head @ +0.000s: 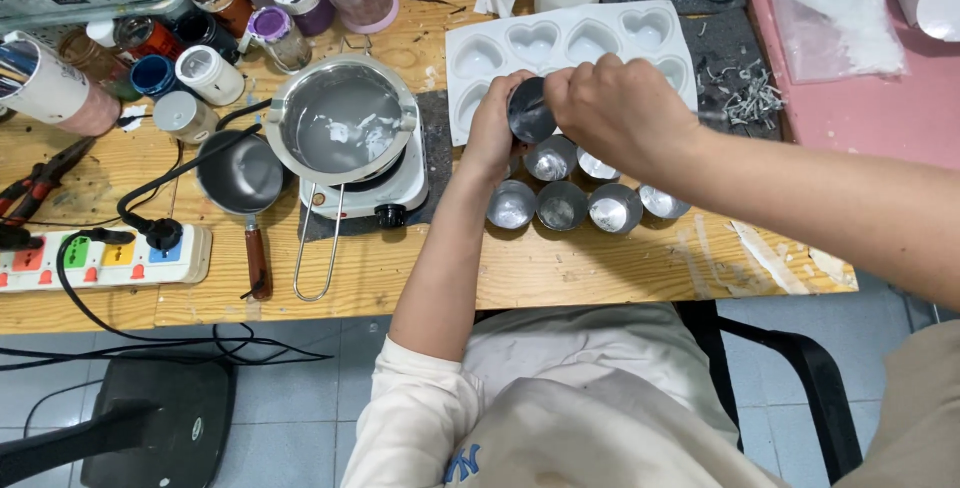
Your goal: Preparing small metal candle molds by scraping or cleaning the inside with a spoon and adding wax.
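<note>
My left hand [493, 133] grips a small round metal cup [530, 114], tilted with its mouth toward me, just above a cluster of similar metal cups [560, 206] on the wooden table. My right hand [620, 108] comes over from the right, its fingertips pinched at the cup's upper rim. What those fingertips hold, if anything, is too small to see. A white heart-shaped mould tray [560, 43] lies directly behind both hands.
A metal melting pot [342, 126] sits on a small white hotplate [370, 193] to the left, beside a small dark saucepan [240, 176]. Jars and bottles [200, 73] crowd the far left, a power strip [100, 260] near the table's front edge. Metal wick pieces [750, 103] lie right.
</note>
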